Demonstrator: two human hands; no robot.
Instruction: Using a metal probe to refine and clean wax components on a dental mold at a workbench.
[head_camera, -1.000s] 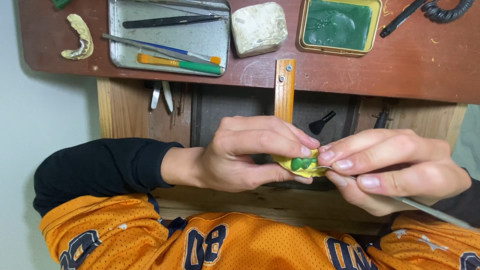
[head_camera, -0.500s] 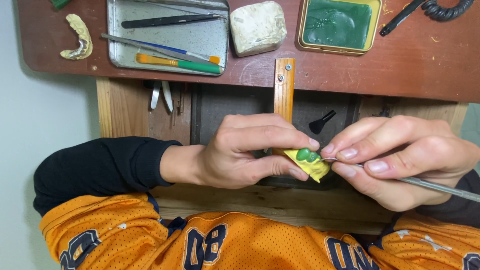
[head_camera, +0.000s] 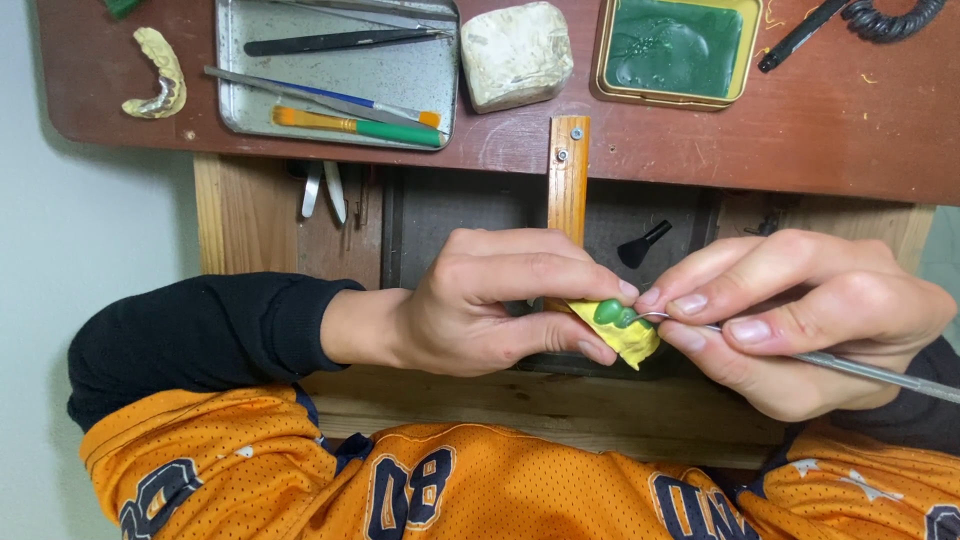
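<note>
likely dental workshop, tool tray (head_camera: 400, 95), jaw cast (head_camera: 160, 72)

Even soft light, sharp focus, faint shadows, no glare.

A reddish-brown workbench top (head_camera: 700, 130) runs across the room above and beyond the grip, its surface scuffed and dusted with pale marks. Under it sits a plain light-wood frame (head_camera: 240, 215), with a narrow wooden bench pin (head_camera: 568, 175) screwed on and jutting straight toward the grip. Behind the pin lies a dark recess (head_camera: 470, 205). Off to the left a pale, greenish-white wall (head_camera: 70, 230) stands bare. The light is soft and even, with faint shadows.
</note>
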